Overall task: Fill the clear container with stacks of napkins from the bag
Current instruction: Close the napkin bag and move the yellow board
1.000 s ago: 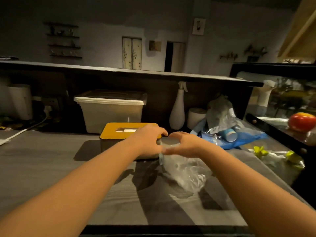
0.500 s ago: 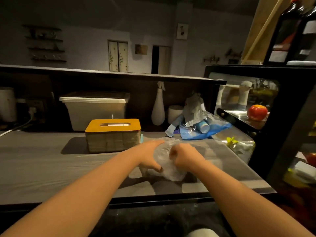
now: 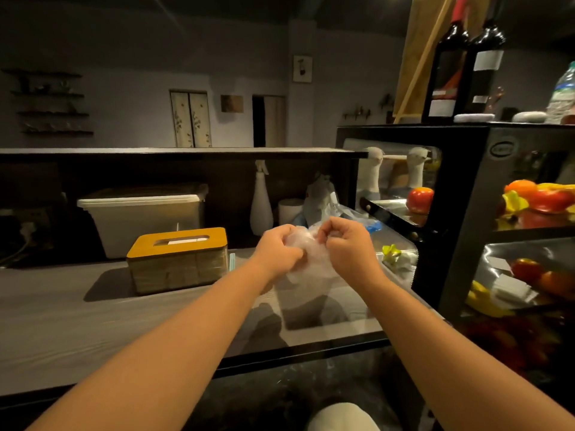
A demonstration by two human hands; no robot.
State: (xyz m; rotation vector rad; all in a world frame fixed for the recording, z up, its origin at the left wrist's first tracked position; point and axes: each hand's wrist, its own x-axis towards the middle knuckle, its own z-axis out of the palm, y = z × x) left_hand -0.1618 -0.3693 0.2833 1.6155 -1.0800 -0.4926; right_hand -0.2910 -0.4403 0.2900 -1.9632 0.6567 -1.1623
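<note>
Head view of the closing phase of restocking a napkin box. Both hands are raised in front of the person, above the grey surface (image 3: 93,321), with a thin clear plastic bag (image 3: 303,244) gathered between them. The left hand (image 3: 278,251) and the right hand (image 3: 347,247) each have their fingers (image 3: 325,233) curled tight on the film, bunching its upper part while the loose lower part hangs just above the surface. The bag looks slack and see-through, and no napkins can be made out inside it, which suggests that it is being crumpled for disposal, not opened. The clear container (image 3: 133,275) stands on the surface to the left of the hands and apart from them. Its yellow slotted lid (image 3: 177,242) is seated on top, and tan napkin stacks (image 3: 168,272) show through the wall up to about lid height, so the filling step appears complete. Placing the container off to the side leaves open working room directly in front of the person. Behind the container stand a white lidded storage bin (image 3: 140,219) and a white spray bottle (image 3: 261,209). A glass display case (image 3: 466,213) holding fruit stands to the right, with two wine bottles (image 3: 463,57) on top.
</note>
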